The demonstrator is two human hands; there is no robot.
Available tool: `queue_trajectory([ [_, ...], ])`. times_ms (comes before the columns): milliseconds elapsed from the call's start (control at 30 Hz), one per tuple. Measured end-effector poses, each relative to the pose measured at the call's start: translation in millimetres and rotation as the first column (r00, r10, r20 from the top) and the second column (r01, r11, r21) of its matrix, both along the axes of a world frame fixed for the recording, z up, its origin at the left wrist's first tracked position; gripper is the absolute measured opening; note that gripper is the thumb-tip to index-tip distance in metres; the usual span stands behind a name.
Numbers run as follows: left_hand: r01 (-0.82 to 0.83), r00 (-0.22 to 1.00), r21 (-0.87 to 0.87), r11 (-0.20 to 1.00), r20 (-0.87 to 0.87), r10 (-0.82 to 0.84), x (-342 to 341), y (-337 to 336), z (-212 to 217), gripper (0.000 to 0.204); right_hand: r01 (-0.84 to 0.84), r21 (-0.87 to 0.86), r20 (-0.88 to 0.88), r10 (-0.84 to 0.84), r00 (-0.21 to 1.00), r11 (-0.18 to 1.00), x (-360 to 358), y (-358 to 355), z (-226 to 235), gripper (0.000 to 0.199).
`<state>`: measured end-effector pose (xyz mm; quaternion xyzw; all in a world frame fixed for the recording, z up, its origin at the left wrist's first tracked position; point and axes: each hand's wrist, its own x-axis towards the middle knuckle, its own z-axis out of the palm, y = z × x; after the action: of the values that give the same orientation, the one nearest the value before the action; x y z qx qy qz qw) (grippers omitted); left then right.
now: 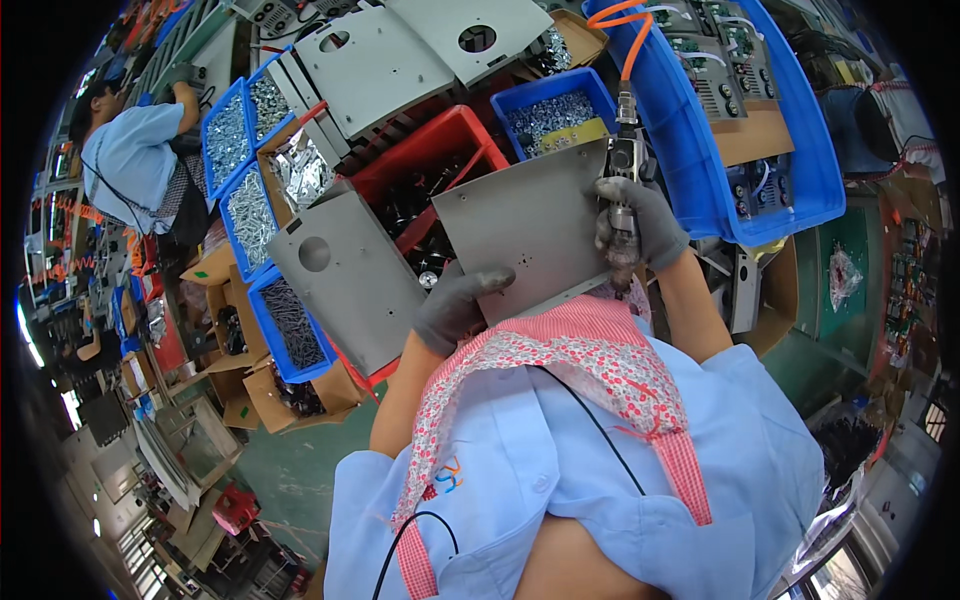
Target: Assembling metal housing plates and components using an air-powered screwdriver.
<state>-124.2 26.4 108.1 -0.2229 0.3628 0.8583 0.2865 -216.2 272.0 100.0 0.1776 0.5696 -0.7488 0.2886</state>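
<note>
Gloves cover both hands. The left hand (455, 305) grips the lower edge of a grey panel (525, 225), thumb lying on its face, holding it tilted above the red bin (425, 150). The right hand (635, 225) is clenched round a driver (622, 190) upright at the panel's right edge, orange hose (628, 40) overhead.

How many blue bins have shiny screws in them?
4. Two sit side by side at the upper left, one just below them, and one behind the red bin. Others may be hidden.
</note>
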Motion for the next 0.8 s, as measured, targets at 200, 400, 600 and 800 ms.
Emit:
queue_trajectory([
  [200, -0.077, 0.996, -0.056, 0.995, 0.037, 0.079, -0.9, 9.9, -2.5, 0.049, 0.037, -0.004, -0.017, -0.037, 0.999, 0.999, 0.6, 1.7, 1.8, 0.025],
  [400, -0.175, 0.975, -0.373, 0.911, -0.196, 0.107, -11.3, -21.6, -27.1, 0.04, 0.172, -0.256, -0.153, -0.216, 0.964, 0.951, -21.7, 18.7, 21.4, 0.027],
  [600, -0.458, 0.871, -0.201, 0.866, -0.298, 0.391, -16.6, -65.3, -12.7, 0.026, 0.216, -0.289, -0.49, -0.338, 0.803, 0.933, -51.1, 56.7, 36.0, 0.024],
  [800, -0.483, 0.858, 0.224, 0.846, -0.073, 0.509, -14.9, -70.7, -16.9, 0.024, 0.501, -0.163, -0.63, -0.48, 0.611, 0.85, -79.4, 45.9, -45.2, 0.019],
])
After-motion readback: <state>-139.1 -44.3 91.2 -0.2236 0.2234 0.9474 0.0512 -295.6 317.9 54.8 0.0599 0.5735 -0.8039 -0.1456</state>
